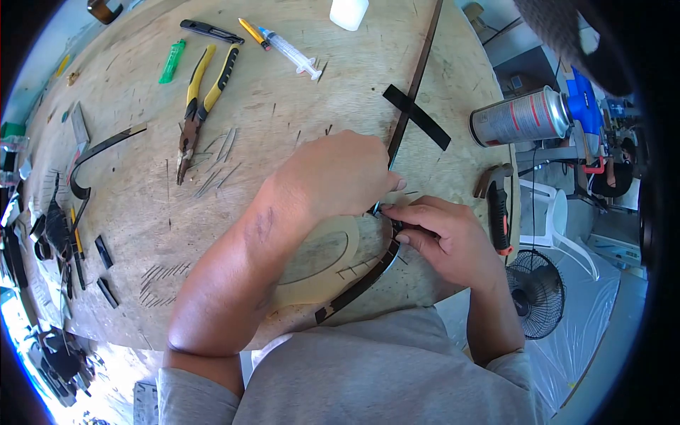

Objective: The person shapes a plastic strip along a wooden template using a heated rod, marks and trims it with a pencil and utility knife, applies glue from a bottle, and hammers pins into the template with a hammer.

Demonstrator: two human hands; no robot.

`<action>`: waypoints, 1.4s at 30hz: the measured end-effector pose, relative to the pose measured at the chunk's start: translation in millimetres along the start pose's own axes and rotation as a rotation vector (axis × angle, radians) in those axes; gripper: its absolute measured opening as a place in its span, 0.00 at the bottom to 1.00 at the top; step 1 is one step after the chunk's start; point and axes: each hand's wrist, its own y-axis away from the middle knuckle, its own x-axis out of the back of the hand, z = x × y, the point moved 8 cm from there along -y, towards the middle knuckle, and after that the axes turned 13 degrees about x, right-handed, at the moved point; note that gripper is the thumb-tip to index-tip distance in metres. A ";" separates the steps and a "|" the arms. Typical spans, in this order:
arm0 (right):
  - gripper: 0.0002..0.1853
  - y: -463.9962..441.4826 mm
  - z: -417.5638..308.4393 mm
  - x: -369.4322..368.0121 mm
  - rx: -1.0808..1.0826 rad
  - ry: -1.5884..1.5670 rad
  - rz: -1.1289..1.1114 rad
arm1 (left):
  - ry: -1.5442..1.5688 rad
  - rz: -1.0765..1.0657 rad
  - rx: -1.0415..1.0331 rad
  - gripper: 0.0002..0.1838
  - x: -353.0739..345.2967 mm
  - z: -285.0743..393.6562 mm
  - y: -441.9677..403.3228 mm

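A long, thin dark strip (365, 282) curves along the edge of a flat, pale curved piece (312, 292) with a rounded opening and up past both hands. My right hand (453, 237) pinches the strip between thumb and fingertips at the bend. My left hand (340, 173) is closed just above and to the left, its back to the camera, thumb sticking out over the strip. Its fingers are hidden underneath, so what it grips does not show. A small shiny bit lies between the hands. Farther up, a short black strip (428, 127) crosses the long one.
On the plywood table (241, 234) lie pliers (191, 127), a syringe (292, 54), a cutter knife (211, 30), a green tube (172, 61) and several thin pins. To the right are a spray can (513, 119) and a hammer (497, 209). A fan (536, 294) stands beyond the edge.
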 end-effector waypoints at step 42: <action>0.12 17.2 1.0 6.7 -0.122 -0.031 0.110 | 0.007 -0.071 0.087 0.29 3.9 3.9 2.9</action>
